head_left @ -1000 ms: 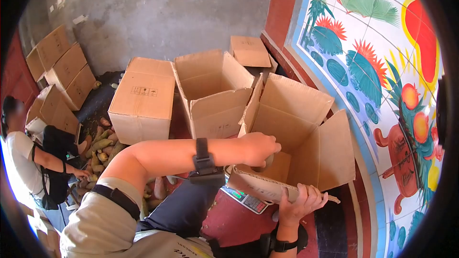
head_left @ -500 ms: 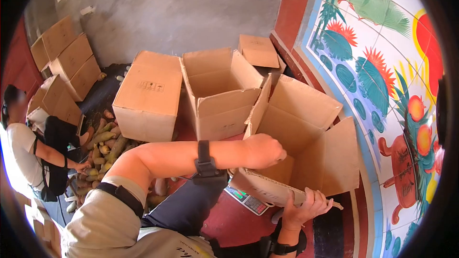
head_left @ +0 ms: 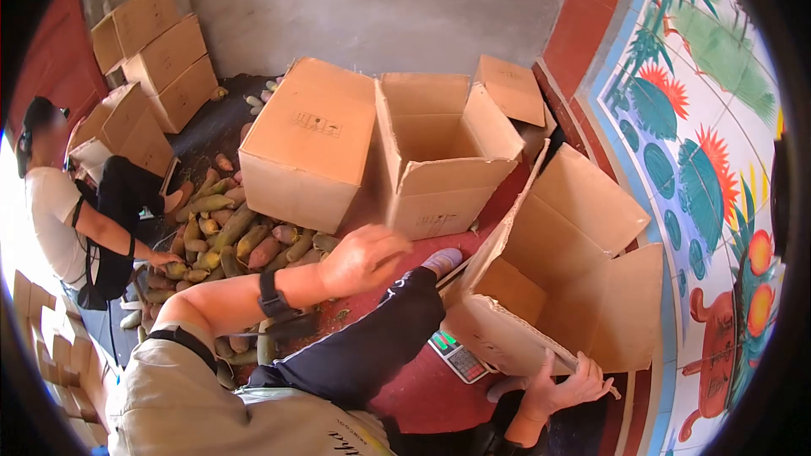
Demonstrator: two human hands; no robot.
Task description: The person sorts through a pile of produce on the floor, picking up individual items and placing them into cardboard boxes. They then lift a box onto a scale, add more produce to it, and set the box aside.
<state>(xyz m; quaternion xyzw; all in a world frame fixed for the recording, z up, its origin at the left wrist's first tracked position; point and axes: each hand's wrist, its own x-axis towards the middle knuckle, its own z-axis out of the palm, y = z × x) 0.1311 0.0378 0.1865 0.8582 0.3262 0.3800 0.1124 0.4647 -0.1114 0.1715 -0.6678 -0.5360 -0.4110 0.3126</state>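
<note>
My right hand [head_left: 576,388] grips the near flap of an open cardboard box [head_left: 583,266], its fingers over the flap's edge. My left hand [head_left: 365,260] is in the air left of that box, blurred by motion, its fingers curled; whether it holds anything does not show. The box has its flaps spread and looks empty inside. A scale with a green display [head_left: 460,361] sits on the red floor, partly under the box. Below and left of my left hand lies a heap of long green and reddish root vegetables [head_left: 245,241].
A closed carton [head_left: 308,139] and another open carton [head_left: 452,194] stand ahead. A smaller box [head_left: 510,89] is behind them. At the left a seated person [head_left: 63,219] reaches to the heap, near stacked cartons [head_left: 165,59]. A painted tile wall [head_left: 701,143] runs along the right.
My left hand has moved left, away from above the open box, towards the heap. My right hand stays on the flap. The view has shifted, so the boxes appear further right.
</note>
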